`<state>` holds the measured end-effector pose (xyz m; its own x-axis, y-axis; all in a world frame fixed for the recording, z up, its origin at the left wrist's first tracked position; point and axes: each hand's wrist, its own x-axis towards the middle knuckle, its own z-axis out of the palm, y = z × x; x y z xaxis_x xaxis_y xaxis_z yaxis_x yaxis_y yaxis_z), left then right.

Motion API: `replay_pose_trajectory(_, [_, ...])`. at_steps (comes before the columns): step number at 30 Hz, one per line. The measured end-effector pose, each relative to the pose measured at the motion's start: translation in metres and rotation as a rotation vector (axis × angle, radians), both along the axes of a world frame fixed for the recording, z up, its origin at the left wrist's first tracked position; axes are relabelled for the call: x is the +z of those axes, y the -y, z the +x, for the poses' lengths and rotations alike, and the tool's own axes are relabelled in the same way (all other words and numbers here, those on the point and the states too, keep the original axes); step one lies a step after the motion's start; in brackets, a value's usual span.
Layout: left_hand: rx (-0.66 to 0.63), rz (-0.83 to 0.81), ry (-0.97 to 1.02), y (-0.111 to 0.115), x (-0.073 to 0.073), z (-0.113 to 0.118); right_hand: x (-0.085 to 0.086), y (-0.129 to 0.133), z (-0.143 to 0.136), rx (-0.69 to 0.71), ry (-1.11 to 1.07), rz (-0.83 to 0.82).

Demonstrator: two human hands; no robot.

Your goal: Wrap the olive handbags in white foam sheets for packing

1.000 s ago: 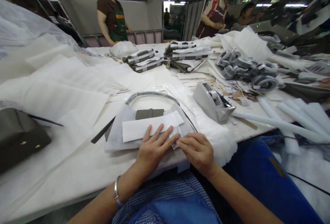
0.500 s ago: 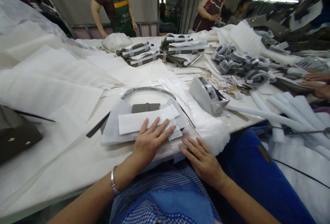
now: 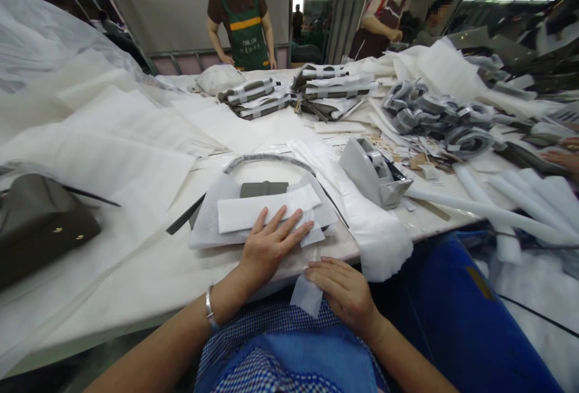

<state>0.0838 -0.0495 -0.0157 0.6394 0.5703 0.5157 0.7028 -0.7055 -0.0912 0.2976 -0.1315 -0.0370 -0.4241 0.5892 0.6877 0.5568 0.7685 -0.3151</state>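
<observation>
A handbag [image 3: 263, 188] with an upright handle lies on the table, mostly covered by thin white foam sheet. A folded white foam strip [image 3: 237, 214] rests across its front. My left hand [image 3: 271, 245] is open, laid flat with fingers spread on the strip's right part and the crumpled white pieces beside it. At the table's front edge, my right hand [image 3: 341, 287] has its fingers together, closed at a translucent piece of film [image 3: 307, 296] that hangs over the edge. The right thumb is hidden. A dark strap [image 3: 185, 215] sticks out at the bag's left.
A grey tape dispenser [image 3: 375, 173] stands right of the bag, behind a stack of white bags [image 3: 384, 248]. Another dark handbag [image 3: 43, 227] sits at far left. Wrapped bundles [image 3: 335, 88] and grey rolls [image 3: 429, 110] lie farther back. People stand across the table. A blue bin [image 3: 452, 302] is at right.
My right hand has moved left along the table edge, its spread fingers now drawn together at the hanging film. My left hand stays on the foam strip. The view has shifted slightly left.
</observation>
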Motion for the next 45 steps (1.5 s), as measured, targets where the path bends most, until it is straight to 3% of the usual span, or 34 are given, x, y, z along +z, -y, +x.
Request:
replay_pose_trajectory(5, [-0.004,0.030,0.009,-0.001,-0.001,0.002,0.004,0.011,-0.002,-0.088,-0.124,-0.094])
replay_pose_trajectory(11, [0.004,0.028,-0.004,-0.001,-0.001,0.003,0.006,0.026,-0.010,-0.078,-0.142,-0.095])
replay_pose_trajectory(16, [-0.008,0.026,-0.020,0.000,-0.001,0.003,0.031,0.025,-0.009,-0.066,-0.157,-0.101])
replay_pose_trajectory(21, [-0.011,0.021,-0.013,0.000,-0.004,0.003,0.071,-0.010,-0.003,-0.053,-0.106,0.007])
replay_pose_trajectory(25, [-0.037,0.017,0.044,-0.001,-0.006,0.003,0.086,-0.057,-0.002,-0.131,-0.060,-0.001])
replay_pose_trajectory(33, [-0.068,0.070,0.189,-0.002,-0.008,0.007,0.069,-0.137,-0.007,-0.255,0.142,-0.115])
replay_pose_trajectory(37, [-0.100,0.066,0.237,-0.004,-0.009,0.007,0.063,-0.153,-0.008,-0.256,0.168,-0.217])
replay_pose_trajectory(42, [-0.083,0.020,0.300,-0.007,-0.011,0.009,0.068,-0.161,-0.010,-0.276,0.244,-0.444])
replay_pose_trajectory(45, [-0.069,0.025,0.305,-0.008,-0.009,0.011,0.069,-0.162,-0.012,-0.295,0.260,-0.491])
